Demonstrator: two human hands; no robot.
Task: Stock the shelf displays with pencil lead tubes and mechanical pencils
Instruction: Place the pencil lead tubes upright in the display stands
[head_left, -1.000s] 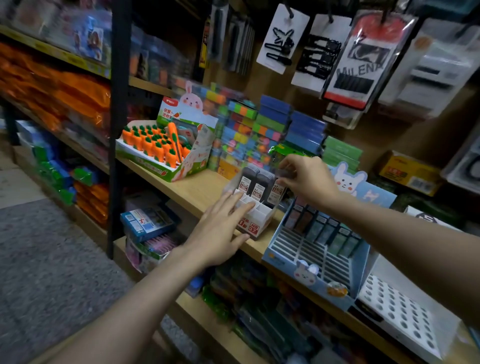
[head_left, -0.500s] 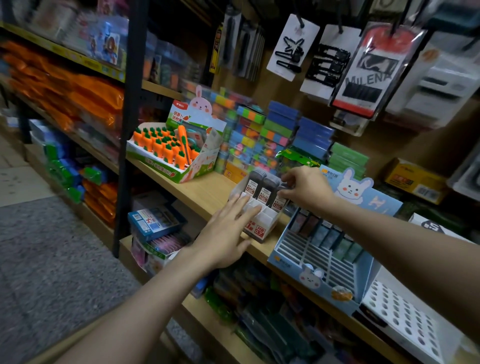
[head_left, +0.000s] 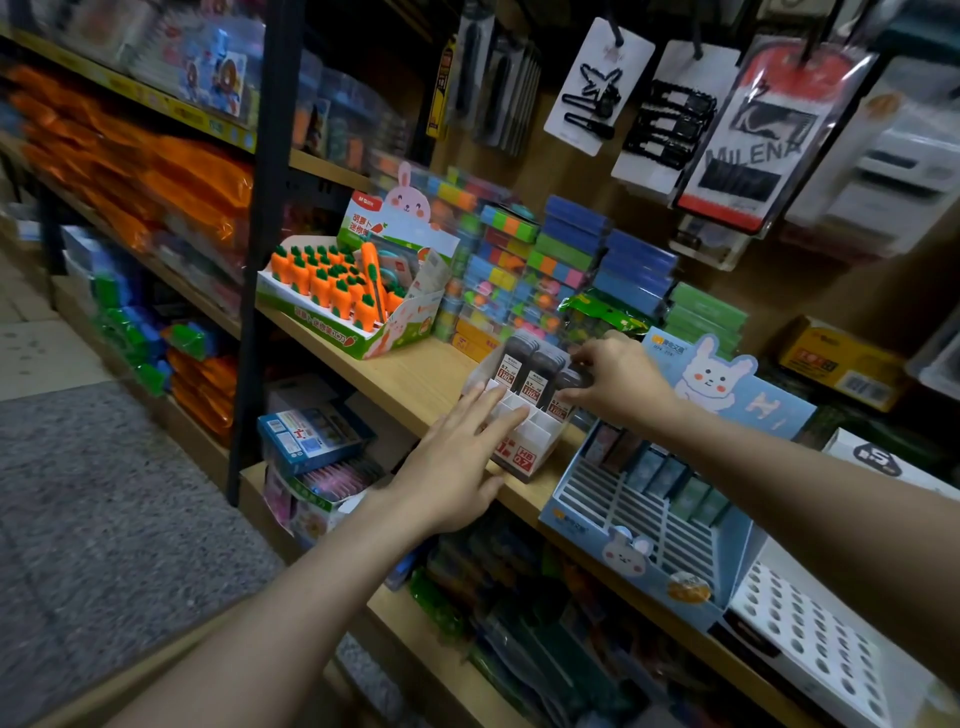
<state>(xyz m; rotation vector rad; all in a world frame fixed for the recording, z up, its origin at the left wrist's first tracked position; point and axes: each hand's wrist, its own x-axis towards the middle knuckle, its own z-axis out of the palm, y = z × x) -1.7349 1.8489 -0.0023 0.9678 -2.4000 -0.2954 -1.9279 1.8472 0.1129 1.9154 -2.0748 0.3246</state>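
Lead tubes going into the shelf (head_left: 410, 374) display.
Our left hand (head_left: 457, 457) stays flat, fingers straight, bracing the white display box (head_left: 524, 436); our right hand (head_left: 618, 376) has lowered, pinching a lead tube (head_left: 563, 395) into the back row.

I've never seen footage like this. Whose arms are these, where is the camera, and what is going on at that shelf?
No machine here: the arms belong to a person wearing a wide-angle camera on the head, so you look down along them. The left hand lies flat, fingers straight, against the front of a small white display box on the wooden shelf, apparently steadying it. The right hand pinches a dark pencil lead tube standing in the box's back row beside two others. Left of it stands a carrot-themed display; right, a blue rabbit display with slots.
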